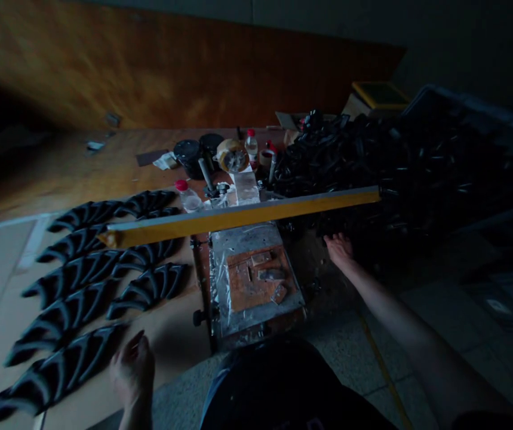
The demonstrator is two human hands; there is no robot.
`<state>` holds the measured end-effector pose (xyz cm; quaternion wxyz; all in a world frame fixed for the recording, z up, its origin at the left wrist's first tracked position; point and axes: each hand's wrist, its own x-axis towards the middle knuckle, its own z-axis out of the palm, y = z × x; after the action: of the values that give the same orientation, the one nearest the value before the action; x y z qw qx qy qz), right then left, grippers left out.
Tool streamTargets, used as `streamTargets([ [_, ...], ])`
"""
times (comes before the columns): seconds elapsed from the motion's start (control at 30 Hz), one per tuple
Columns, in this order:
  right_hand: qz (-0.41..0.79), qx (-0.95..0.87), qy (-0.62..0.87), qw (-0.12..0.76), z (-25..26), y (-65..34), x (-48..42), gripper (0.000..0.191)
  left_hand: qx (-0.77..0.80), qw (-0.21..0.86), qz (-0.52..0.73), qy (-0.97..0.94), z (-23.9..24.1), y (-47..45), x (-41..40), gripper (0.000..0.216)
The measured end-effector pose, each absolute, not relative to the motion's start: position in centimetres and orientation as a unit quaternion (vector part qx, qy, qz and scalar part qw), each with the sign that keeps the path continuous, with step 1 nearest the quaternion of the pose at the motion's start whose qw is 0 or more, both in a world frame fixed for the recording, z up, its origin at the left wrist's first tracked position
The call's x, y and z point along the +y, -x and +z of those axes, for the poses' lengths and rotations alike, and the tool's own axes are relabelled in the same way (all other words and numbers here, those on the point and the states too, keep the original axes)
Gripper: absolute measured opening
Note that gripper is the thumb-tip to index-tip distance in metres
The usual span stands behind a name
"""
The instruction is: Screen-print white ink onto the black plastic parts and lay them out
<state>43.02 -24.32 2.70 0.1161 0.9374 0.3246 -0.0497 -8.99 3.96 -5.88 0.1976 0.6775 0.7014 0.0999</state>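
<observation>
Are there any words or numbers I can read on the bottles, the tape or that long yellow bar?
None can be read.
Bottles: any label is too small and dim.
Tape roll: no print can be made out.
Yellow bar: plain, no writing shows.
Black parts: no marks visible.

Tape roll [232,156] and capped bottles [251,145] stand behind the yellow bar [242,216].

Black ribbed parts [81,286] on a brown worktop [104,167]; a yellow bar [242,216]; small bottles [188,196] with red caps.
</observation>
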Motion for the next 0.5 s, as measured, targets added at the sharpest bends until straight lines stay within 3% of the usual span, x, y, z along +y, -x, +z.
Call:
streamTargets([
  [0.27, 0.032, 0.380, -0.916, 0.125, 2.3, -43.4, -25.5, 0.034, 0.625, 0.343, 0.248, -0.656, -3.7, 2.9, 1.4, 0.047],
  [0.33, 0.036, 0.425, -0.903, 0.057, 2.5, -41.9, -25.1, 0.026, 0.614, 0.372, 0.277, -0.639, -2.8, 2.0, 0.7, 0.047],
  [0.5, -0.064, 0.578, -0.778, -0.239, 1.6, -34.7, -20.2, 0.024, 0.567, 0.425, 0.347, -0.615, 1.8, -2.5, 0.9, 0.040],
])
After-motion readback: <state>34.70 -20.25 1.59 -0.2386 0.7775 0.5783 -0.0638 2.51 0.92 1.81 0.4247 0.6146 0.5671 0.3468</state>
